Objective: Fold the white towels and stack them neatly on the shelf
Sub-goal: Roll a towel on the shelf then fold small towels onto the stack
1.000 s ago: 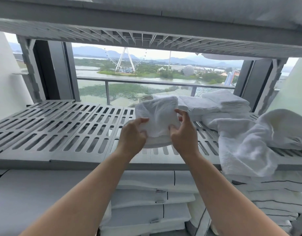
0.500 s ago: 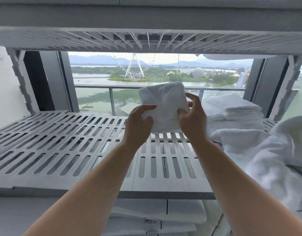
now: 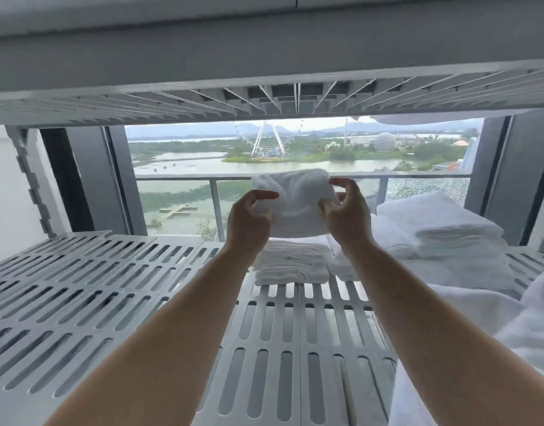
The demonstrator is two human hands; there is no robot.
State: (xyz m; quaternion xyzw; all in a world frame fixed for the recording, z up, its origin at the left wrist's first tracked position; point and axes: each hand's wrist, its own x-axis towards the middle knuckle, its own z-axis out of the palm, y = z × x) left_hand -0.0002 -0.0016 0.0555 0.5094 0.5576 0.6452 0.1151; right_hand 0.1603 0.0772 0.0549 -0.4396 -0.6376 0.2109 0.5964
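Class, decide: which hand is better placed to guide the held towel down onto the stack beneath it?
Left, marginally. Both grip the folded towel above the stack, but the left hand has bare shelf beside it; the right hand hangs over neighbouring towels.

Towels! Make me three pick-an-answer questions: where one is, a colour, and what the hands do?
1. Where is the held towel? A) floor B) above the small stack C) on a railing
2. What colour is the shelf? A) grey B) red C) green
3. The left hand and right hand are: A) idle B) holding cups C) gripping the held towel
Answers: 1 B, it hangs over the small stack; 2 A, grey slotted panels; 3 C, fingers curl round its sides.
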